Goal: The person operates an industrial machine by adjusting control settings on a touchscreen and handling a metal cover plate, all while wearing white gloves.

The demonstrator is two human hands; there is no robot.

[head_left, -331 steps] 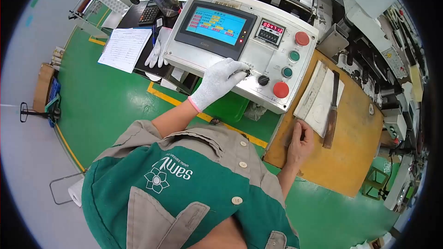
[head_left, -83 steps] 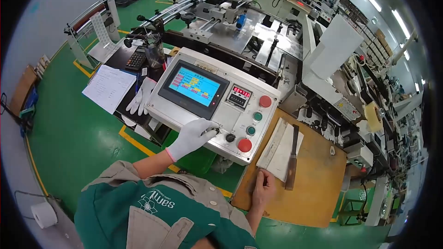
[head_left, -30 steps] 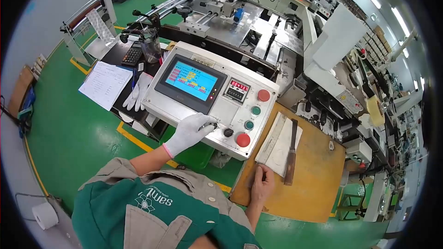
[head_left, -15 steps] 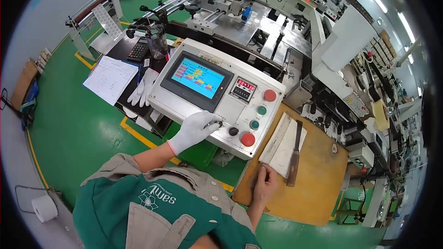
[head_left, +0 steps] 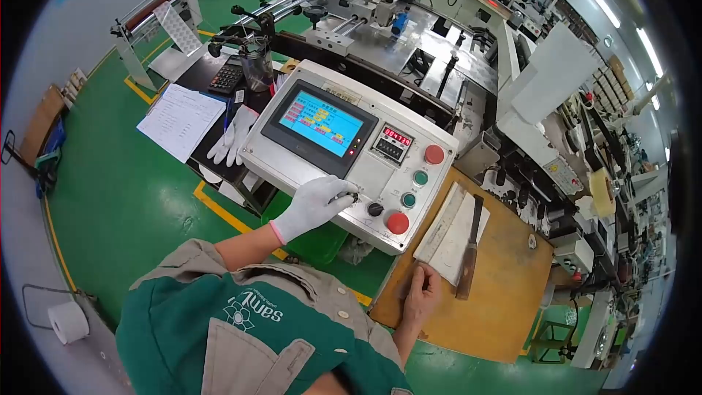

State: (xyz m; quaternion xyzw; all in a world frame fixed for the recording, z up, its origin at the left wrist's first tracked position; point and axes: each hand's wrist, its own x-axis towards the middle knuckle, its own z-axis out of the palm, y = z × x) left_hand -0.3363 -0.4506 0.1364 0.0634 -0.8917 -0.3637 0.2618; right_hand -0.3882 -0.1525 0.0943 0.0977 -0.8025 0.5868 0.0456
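A white glove covers my left hand (head_left: 316,207), whose fingers are closed around a small black knob (head_left: 354,197) at the lower edge of the control panel (head_left: 292,175). Right of it are a second black knob (head_left: 375,209) and a red button (head_left: 397,223). Above the glove the touch screen (head_left: 319,123) is lit blue. My bare right hand (head_left: 423,295) rests at the left edge of the yellow-brown board (head_left: 504,292), fingers curled; what they hold, if anything, is hidden. Beside it lie a white pad (head_left: 447,234) and a long wooden-handled blade (head_left: 469,260).
Left of the panel are a spare white glove (head_left: 235,135), a written sheet (head_left: 180,121), a calculator (head_left: 226,79) and a clear jar (head_left: 257,66). A metal machine bed (head_left: 380,45) stands behind the panel. A green bin (head_left: 311,243) sits under it.
The view has shifted slightly, so the scene sits a little further right. The red counter's last digit has changed. Both hands keep their places.
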